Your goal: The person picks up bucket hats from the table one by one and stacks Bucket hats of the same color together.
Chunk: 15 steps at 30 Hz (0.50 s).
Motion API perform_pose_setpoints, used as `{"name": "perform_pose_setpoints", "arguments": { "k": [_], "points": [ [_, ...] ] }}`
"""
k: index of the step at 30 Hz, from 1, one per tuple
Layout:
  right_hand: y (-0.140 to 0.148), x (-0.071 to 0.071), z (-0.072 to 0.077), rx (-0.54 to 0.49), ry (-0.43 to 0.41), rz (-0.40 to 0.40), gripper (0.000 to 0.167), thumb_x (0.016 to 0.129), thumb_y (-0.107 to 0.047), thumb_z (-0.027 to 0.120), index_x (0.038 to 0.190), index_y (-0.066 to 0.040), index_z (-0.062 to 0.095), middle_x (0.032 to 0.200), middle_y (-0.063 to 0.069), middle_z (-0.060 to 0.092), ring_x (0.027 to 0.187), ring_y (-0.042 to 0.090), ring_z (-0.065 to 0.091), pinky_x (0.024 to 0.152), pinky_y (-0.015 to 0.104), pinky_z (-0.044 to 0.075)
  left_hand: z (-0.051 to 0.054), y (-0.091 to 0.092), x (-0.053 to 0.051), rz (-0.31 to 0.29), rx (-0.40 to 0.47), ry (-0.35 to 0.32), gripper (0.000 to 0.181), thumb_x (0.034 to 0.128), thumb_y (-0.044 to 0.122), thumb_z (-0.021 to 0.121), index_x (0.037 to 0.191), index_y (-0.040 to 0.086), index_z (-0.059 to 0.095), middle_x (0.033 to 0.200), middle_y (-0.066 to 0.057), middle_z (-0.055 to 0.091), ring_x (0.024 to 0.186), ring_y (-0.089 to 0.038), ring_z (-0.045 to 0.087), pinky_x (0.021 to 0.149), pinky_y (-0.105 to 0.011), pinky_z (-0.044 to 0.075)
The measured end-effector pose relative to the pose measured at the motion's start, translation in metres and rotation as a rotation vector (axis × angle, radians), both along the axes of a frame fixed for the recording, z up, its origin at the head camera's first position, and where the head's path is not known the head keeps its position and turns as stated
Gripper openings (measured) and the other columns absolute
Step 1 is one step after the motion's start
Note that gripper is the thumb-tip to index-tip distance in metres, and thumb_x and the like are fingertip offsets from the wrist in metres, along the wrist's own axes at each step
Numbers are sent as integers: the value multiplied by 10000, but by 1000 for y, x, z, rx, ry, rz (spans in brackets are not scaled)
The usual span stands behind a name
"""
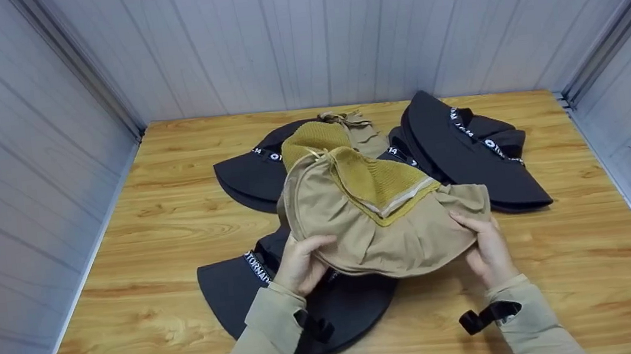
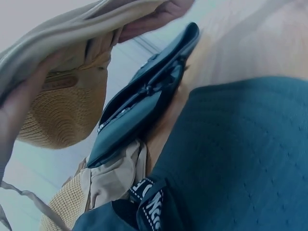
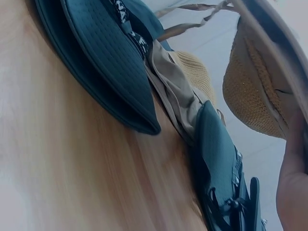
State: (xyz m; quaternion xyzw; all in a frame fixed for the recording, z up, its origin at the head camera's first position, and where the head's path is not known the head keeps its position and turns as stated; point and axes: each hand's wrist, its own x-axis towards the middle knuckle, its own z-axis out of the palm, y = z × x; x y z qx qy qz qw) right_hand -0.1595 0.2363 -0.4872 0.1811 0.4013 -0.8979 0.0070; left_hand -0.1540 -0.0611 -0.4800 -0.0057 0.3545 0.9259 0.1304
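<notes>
A beige fabric hat with a wide gathered brim and a mustard woven crown (image 1: 400, 244) is held up above the tabletop, crown on the far side, tilted so that its brim faces the person. The left hand (image 1: 302, 264) grips the brim's near left edge, thumb on top and fingers bent underneath; the right hand (image 1: 486, 243) pinches the right edge in the same way. Below the left hand, a black wide-brimmed cloth hat with a white-lettered band (image 1: 361, 314) lies partly covered. Behind the raised hat rests a second beige-and-mustard hat (image 1: 311, 139), overlapping a black lettered-band hat at the far left (image 1: 250, 175). At the right, another black lettered-band hat (image 1: 455, 155) sits tilted. All rest on a wood-grain table (image 1: 153, 314) between pale panelled walls (image 1: 299, 30). Black straps (image 1: 489, 316) circle the beige sleeves (image 1: 273, 330).
</notes>
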Motion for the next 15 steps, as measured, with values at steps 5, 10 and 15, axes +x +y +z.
{"name": "perform_pose_setpoints", "arguments": {
  "k": [5,10,15],
  "points": [
    [11,4,2,39,16,-30,538,884,175,572,1260,-191,453,1039,-44,666,936,94,672,832,223,574,-2,1,-1,-4,-95,-5,720,876,-145,524,1496,96,249,1271,-65,569,1093,-200,628,942,-346,539],
    [20,7,4,77,31,-28,492,867,185,590,1200,-170,523,1017,-33,694,919,102,691,807,236,587,-6,2,-2,-29,-207,-11,634,965,38,560,1525,101,269,1322,-92,561,1120,-187,629,970,-337,531],
    [33,11,5,74,59,-16,468,861,199,583,1158,-163,583,1034,-21,707,942,106,694,818,235,584,-15,6,1,-119,-255,-33,559,1018,223,528,1503,65,300,1287,-65,595,1130,-174,619,1014,-352,498]
  ]
}}
